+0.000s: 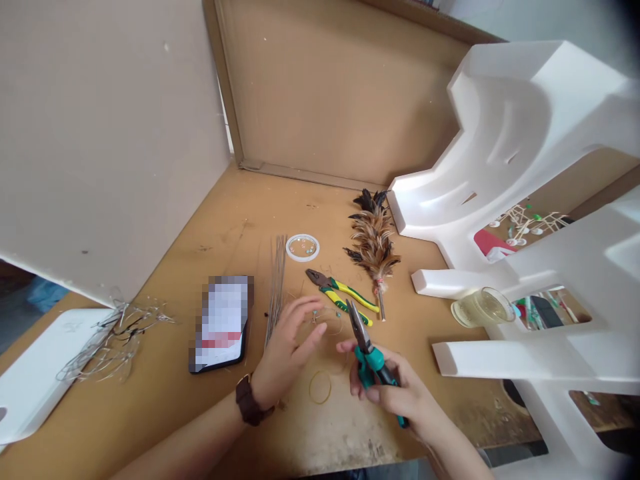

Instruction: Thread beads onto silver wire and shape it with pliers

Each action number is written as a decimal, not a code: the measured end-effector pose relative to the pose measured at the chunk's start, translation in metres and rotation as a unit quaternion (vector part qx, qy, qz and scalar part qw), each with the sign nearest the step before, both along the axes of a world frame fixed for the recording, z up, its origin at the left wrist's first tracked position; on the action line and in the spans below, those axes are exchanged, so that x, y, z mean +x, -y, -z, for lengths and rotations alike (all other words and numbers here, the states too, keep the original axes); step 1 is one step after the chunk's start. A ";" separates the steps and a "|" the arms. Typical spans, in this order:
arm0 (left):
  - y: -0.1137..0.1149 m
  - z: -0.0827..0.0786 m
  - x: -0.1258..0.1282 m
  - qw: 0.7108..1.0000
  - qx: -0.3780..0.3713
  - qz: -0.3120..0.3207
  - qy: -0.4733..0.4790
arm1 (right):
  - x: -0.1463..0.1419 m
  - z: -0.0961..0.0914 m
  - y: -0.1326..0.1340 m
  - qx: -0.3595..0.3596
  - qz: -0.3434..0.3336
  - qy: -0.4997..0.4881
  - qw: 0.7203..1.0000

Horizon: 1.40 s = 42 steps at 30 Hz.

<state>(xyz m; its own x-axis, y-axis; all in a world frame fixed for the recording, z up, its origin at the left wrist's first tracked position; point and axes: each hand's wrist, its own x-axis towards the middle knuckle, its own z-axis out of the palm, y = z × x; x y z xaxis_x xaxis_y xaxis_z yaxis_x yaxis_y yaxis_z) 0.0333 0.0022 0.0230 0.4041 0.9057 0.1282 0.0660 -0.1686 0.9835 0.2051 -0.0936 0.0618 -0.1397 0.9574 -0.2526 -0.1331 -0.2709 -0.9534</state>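
A tan desk (pixel 200 253) spreads across the scene, smooth toward its back and scuffed, with a whitish patch, by its front edge; left of the desk rises a plain pale panel (pixel 100 133); behind the desk stands a brown panel (pixel 350 100) with a raised, darker border; a thin bright gap shows where the two nearly meet; along the desk's right side sits white moulded furniture (pixel 500 133), chair-like, with cut-out openings; beyond the desk's far right is a pale wall (pixel 590 27); the light is soft.
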 end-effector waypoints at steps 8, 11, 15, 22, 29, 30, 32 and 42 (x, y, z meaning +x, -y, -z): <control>0.015 0.001 0.011 0.952 -0.225 0.168 0.121 | -0.016 -0.001 -0.014 0.084 0.063 0.151 0.983; 0.013 0.008 0.013 0.942 -0.266 0.173 0.109 | -0.020 0.003 -0.015 0.113 0.076 0.192 0.972; 0.009 0.012 0.011 0.960 -0.228 0.143 0.079 | -0.020 0.008 -0.013 0.135 0.062 0.201 0.968; 0.006 0.009 0.010 0.980 -0.178 0.073 0.044 | -0.004 0.002 0.001 0.097 0.037 0.184 0.977; 0.005 0.000 0.010 0.986 -0.152 0.022 0.056 | 0.021 -0.001 0.015 0.039 0.040 0.385 0.921; 0.005 0.000 0.010 0.987 -0.148 0.018 0.053 | 0.021 -0.001 0.015 0.040 0.033 0.399 0.916; 0.007 -0.001 0.010 0.989 -0.140 0.017 0.049 | 0.019 0.000 0.015 0.044 0.029 0.413 0.909; 0.007 -0.001 0.010 0.990 -0.132 0.033 0.047 | 0.011 -0.003 0.008 0.056 0.001 0.409 0.911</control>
<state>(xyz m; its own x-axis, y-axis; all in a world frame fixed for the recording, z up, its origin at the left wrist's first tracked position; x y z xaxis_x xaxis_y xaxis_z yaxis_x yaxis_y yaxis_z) 0.0431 -0.0046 0.0241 0.4609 0.8848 -0.0689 -0.0305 0.0934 0.9952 0.2164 -0.1014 0.0650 0.0537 0.9835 -0.1725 0.6341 -0.1670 -0.7550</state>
